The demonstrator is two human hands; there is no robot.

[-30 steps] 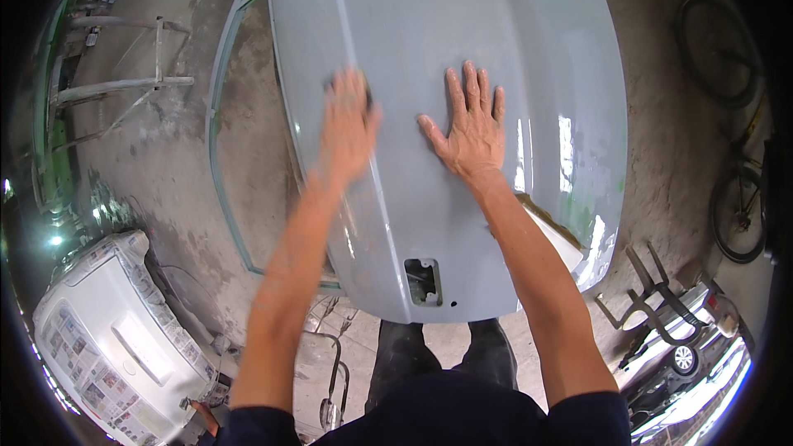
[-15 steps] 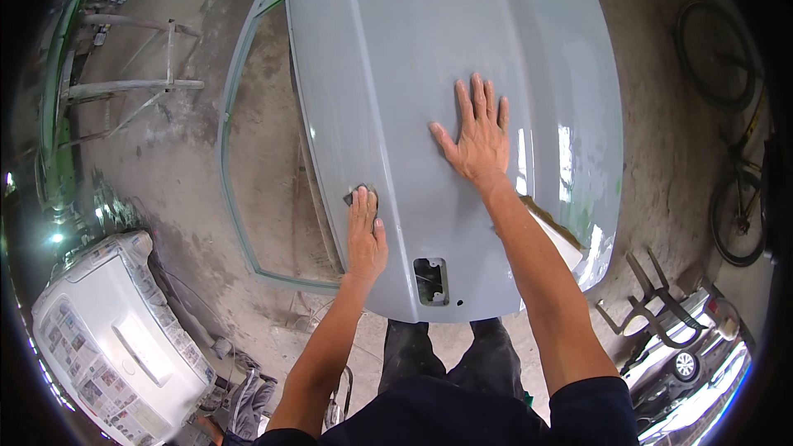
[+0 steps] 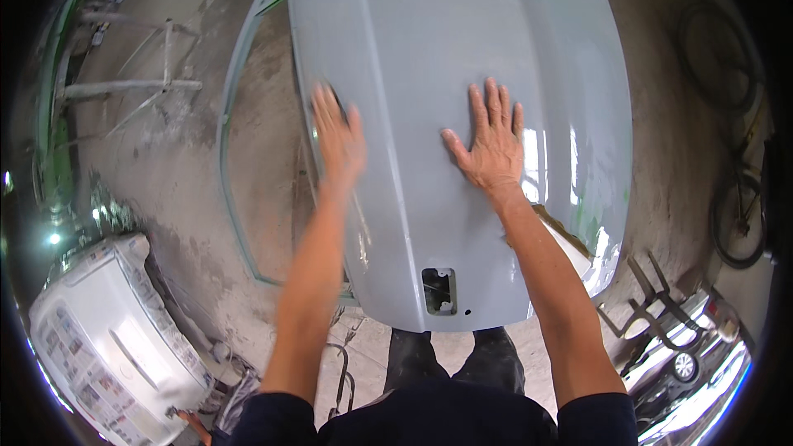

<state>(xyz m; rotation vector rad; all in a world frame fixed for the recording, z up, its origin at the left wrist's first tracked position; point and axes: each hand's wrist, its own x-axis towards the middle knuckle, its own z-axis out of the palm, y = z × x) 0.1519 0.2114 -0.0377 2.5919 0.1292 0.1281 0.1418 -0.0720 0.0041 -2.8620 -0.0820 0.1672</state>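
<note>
A grey-primed car door panel [image 3: 446,198] lies flat before me, wet and shiny in places, with a handle cut-out [image 3: 439,291] at its near end. My left hand [image 3: 337,136], smeared by motion, is on the panel's left edge beside the window frame [image 3: 227,144]. Under its fingers shows the edge of a small dark piece that looks like sandpaper; most of it is hidden. My right hand [image 3: 494,153] rests flat on the middle of the panel, fingers spread, with nothing in it. Partly behind my right forearm lies a white item with a ragged brownish edge [image 3: 570,244].
A white car tailgate [image 3: 107,339] partly covered with newspaper stands at lower left, with another person's hand [image 3: 192,423] by it. A metal stand [image 3: 132,87] is at upper left. Bicycles [image 3: 738,211], a dark metal frame [image 3: 657,297] and a car [image 3: 690,367] are at right.
My left hand has slid away from me and slightly left along the panel with the dark piece. My right hand stays spread on the panel while the view has shifted slightly.
</note>
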